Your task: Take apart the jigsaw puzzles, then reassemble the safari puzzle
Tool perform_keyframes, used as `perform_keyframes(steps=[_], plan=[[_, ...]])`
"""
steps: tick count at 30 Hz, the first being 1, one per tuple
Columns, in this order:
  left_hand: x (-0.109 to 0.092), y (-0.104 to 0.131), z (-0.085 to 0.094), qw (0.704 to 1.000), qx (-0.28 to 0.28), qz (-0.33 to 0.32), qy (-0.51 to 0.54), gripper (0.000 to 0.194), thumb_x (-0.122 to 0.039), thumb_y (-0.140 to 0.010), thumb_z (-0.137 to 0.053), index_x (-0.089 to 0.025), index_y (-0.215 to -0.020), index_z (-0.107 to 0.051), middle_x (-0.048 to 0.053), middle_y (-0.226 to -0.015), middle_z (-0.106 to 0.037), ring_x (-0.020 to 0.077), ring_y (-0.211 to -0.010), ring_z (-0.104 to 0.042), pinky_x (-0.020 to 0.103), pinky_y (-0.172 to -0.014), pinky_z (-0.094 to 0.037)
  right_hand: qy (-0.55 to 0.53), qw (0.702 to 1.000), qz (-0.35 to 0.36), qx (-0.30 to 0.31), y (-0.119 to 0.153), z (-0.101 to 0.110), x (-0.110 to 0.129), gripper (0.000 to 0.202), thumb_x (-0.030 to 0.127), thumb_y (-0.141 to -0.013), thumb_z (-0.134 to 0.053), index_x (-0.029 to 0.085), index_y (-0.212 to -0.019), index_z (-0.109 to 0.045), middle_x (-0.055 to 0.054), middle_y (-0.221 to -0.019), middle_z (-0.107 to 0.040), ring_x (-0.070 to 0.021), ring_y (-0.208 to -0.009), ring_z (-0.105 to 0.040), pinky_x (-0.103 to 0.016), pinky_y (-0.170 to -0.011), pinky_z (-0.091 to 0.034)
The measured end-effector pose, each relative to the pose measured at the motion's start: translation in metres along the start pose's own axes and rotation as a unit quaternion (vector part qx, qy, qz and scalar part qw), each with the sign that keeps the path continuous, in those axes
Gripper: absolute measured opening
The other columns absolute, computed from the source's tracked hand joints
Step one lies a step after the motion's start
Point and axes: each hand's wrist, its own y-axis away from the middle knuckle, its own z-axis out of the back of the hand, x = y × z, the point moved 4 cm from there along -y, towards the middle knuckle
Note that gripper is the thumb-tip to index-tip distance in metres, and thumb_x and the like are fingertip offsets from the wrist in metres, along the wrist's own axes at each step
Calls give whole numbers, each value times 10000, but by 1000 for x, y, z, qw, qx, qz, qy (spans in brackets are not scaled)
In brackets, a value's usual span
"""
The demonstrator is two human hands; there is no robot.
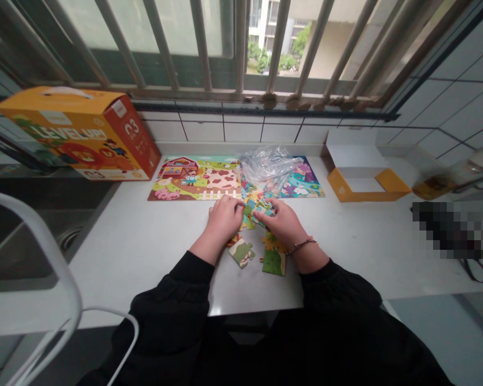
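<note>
Several jigsaw puzzle pieces (262, 206) in green, yellow and light blue are bunched between my two hands above the counter. My right hand (284, 221) grips them, its thumb lying across the top. My left hand (224, 217) is closed at their left side, fingertips pinching the edge of a piece; its fingers partly hide what it holds. Below the hands lie loose pieces: a green and cream puzzle piece (241, 253) and a dark green puzzle piece (274, 262). Yellow pieces beside my right wrist are partly covered.
Behind my hands lie a farm picture board (221, 179) and a second picture board (312, 179), with clear plastic wrap (268, 163) on top. An orange box (84, 134) stands left by the sink (32, 236). An opened carton (346, 187) and a bottle (438, 185) are right.
</note>
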Motion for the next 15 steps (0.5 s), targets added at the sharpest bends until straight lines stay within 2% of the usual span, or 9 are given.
perform_keyframes(steps=[4,9,12,15], plan=[[-2,3,-2,999,17,-13,26,242,-230,-1023,-564,-258,-1132,-778,119,-1271,-736,344,-1255,-672,515,-1076,-548,-14,1000,-9,21,2,-1,1,588,612,-837,-834,205,-1249,-732,-112,-1154,-809,-311,-1030,-746,-474,-971,-596],[-3,5,-1,996,24,-33,76,282,-124,-955,-511,-248,-1039,-749,102,-1247,-756,305,-1244,-685,478,-1104,-544,-33,999,-28,17,4,2,1,658,604,-778,-886,208,-1267,-696,-122,-1223,-795,-328,-1131,-744,-494,-1031,-578],[-3,7,2,992,22,-32,116,245,-143,-942,-508,-252,-993,-722,87,-1175,-770,299,-1184,-701,472,-1076,-556,-55,998,-29,18,7,4,3,660,592,-757,-908,227,-1259,-685,-107,-1235,-784,-328,-1193,-730,-476,-1031,-579],[-1,8,4,984,10,-3,177,208,-191,-953,-509,-257,-1031,-691,63,-1118,-779,287,-1119,-716,466,-1042,-562,-66,997,-29,25,9,3,5,679,572,-745,-923,227,-1269,-663,-107,-1236,-772,-327,-1206,-728,-473,-1027,-585]])
